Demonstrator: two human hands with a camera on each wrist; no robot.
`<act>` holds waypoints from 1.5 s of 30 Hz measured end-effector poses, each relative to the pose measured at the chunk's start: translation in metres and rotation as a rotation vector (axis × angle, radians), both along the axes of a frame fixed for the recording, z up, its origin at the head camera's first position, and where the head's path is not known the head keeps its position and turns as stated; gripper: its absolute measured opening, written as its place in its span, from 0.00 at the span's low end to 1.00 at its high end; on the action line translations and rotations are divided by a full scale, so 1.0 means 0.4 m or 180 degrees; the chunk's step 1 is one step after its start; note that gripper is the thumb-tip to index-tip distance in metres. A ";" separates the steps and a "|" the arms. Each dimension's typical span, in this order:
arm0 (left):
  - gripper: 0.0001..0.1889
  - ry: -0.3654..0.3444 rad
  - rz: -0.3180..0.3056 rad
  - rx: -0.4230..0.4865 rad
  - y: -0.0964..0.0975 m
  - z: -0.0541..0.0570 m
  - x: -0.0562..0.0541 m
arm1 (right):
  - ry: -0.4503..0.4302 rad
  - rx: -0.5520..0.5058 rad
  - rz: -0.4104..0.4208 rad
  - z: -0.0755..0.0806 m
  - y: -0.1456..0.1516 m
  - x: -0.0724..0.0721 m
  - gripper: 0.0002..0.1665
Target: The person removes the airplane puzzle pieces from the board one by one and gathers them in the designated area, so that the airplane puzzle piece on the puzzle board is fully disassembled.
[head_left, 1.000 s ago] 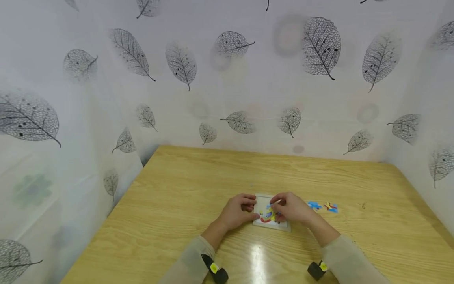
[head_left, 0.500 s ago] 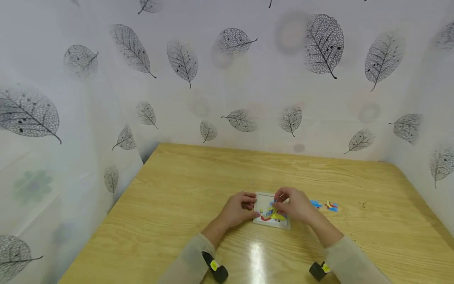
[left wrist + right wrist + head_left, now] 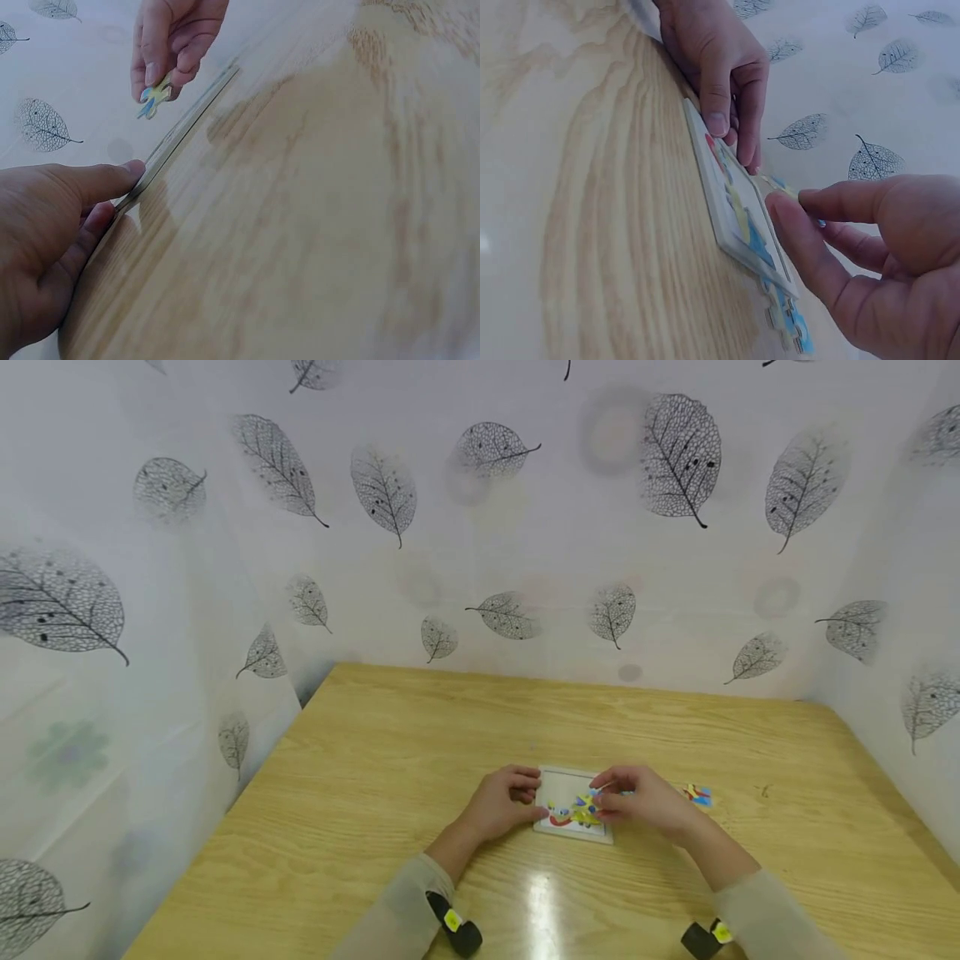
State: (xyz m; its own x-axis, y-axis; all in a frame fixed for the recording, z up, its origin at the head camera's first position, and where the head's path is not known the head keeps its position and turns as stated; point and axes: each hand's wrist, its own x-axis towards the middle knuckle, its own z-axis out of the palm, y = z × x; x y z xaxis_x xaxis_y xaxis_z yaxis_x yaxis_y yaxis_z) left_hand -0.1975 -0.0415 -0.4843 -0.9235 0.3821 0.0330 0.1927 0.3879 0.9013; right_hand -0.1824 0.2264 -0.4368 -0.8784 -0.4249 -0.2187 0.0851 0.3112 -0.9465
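Left hand point(image 3: 498, 808): grips pale rectangular frame point(image 3: 573, 836)
Right hand point(image 3: 651, 803): pinches knobbed yellow-and-blue jigsaw piece point(image 3: 154, 99)
Fit: best lowered level

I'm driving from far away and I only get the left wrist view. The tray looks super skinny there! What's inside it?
Observer: In the head view, the white tray has red and yellow puzzle parts along the side nearest the person.

Operator: Ooh! Is it all filled up?

Observer: No, the far part inside the tray shows plain, bare board.

Operator: Are any more pieces lying around?

Observer: Yes, at least one loose puzzle piece, blue, red and yellow, lies on the table to the right of the tray.
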 end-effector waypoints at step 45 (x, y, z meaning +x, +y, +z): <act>0.25 -0.0002 -0.0021 -0.0056 0.000 0.015 0.007 | 0.0316 0.1121 -0.1270 -0.040 0.176 0.090 0.26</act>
